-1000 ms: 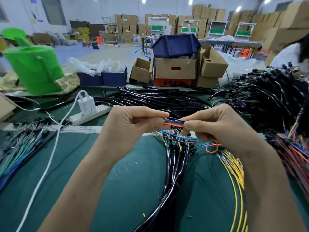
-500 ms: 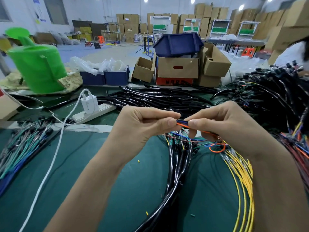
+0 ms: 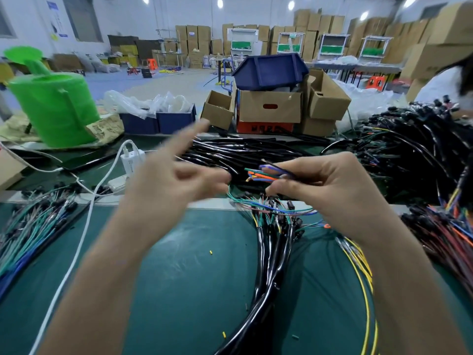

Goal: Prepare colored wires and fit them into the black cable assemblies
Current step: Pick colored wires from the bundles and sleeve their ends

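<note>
Fingers [image 3: 303, 165] of right hand [image 3: 340, 193] pinch colored wires [image 3: 261, 176]; left hand [image 3: 174, 187] splayed.

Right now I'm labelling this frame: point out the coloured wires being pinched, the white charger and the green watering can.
coloured wires [image 3: 265, 177]: head view, on the orange strand near the free ends.
white charger [image 3: 131, 160]: head view, on its front face.
green watering can [image 3: 55, 108]: head view, middle of its body.

One wide camera, worn on my head.
It looks forward and down, close over my left hand [image 3: 176, 185] and right hand [image 3: 332, 190] at the counter [image 3: 179, 278].
</note>
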Available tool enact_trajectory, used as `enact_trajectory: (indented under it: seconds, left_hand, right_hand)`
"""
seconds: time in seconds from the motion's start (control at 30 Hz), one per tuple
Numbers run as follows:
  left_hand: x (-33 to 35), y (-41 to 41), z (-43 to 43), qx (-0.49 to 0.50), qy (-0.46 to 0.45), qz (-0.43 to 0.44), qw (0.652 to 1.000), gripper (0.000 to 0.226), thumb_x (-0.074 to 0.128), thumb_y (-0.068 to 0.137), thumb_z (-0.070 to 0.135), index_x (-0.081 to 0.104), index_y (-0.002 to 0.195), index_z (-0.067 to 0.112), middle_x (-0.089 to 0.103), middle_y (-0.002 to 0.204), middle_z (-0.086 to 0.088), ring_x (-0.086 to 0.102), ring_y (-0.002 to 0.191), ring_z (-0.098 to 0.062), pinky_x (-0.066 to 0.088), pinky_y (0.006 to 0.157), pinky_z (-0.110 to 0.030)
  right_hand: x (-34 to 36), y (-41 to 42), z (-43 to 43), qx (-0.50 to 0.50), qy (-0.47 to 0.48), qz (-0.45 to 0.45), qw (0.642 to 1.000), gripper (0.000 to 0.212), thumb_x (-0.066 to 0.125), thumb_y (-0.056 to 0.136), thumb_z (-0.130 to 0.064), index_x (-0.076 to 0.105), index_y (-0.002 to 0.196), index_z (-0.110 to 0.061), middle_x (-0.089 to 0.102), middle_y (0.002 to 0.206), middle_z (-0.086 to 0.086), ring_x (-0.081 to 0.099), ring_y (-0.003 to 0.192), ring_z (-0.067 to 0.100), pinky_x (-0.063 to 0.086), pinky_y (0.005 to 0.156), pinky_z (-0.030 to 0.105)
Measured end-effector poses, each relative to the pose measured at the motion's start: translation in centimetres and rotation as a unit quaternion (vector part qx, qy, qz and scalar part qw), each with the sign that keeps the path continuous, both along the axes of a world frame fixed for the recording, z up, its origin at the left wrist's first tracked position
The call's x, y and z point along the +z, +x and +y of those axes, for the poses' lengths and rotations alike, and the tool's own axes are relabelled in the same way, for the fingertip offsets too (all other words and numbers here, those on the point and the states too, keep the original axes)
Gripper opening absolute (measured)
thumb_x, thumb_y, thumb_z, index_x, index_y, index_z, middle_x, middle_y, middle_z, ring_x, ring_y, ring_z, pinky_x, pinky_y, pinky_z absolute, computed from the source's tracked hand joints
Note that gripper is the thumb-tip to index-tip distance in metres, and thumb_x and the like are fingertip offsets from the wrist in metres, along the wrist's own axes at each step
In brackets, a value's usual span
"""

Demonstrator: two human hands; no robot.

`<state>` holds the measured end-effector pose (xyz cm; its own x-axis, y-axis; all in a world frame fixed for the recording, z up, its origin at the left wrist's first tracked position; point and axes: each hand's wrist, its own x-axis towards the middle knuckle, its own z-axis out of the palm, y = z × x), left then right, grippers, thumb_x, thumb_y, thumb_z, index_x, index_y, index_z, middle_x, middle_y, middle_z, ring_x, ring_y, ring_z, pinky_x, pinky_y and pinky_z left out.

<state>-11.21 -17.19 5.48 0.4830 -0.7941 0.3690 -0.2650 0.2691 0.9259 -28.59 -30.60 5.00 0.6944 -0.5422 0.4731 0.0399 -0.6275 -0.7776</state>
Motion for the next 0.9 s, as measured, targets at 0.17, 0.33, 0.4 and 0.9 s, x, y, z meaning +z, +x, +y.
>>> enact_trajectory:
  seconds: [0.17,0.33,0.4,0.9]
  left_hand:
    - [2.8,2.9,4.1,0.050,-0.044,0.003,0.998,0.054,0.079,0.036,0.069,0.076,0.074,0.031,0.072,0.068,0.008,0.066,0.051,-0.005,0.052,0.050,-0.012]
    - [1.5,-0.9,1.8,0.016,-0.065,-0.024,0.997,0.031,0.071,0.056,0.051,0.072,0.057,0.021,0.062,0.046,0.001,0.057,0.038,-0.011,0.050,0.044,-0.016]
    - [0.5,-0.6,0.6,0.054,-0.030,-0.017,0.998,0.038,0.066,0.058,0.052,0.065,0.048,0.015,0.052,0.036,0.000,0.050,0.034,-0.014,0.042,0.037,-0.014]
    - [-1.9,-3.1,-2.8,-0.105,0.006,0.151,0.983,0.029,0.076,0.061,0.018,0.075,0.089,0.009,0.075,0.087,-0.011,0.072,0.081,-0.021,0.057,0.075,-0.024]
  right_hand:
    - [0.1,-0.2,-0.7,-0.032,-0.020,0.002,0.999,0.011,0.067,0.079,-0.032,0.076,0.078,-0.027,0.072,0.071,0.008,0.061,0.067,0.036,0.049,0.075,0.051]
    - [-0.2,-0.3,-0.8,-0.023,-0.009,0.014,1.000,0.017,0.066,0.079,-0.038,0.075,0.072,-0.026,0.065,0.074,0.028,0.056,0.068,0.046,0.048,0.069,0.049]
    - [0.0,-0.6,-0.7,-0.005,0.006,0.010,1.000,0.018,0.068,0.079,-0.041,0.076,0.071,-0.028,0.066,0.071,0.024,0.053,0.058,0.036,0.042,0.067,0.028]
    - [0.2,0.3,0.2,0.029,0.048,-0.038,0.998,0.003,0.061,0.086,-0.026,0.063,0.089,-0.026,0.071,0.064,0.002,0.027,0.045,0.037,0.023,0.042,0.034]
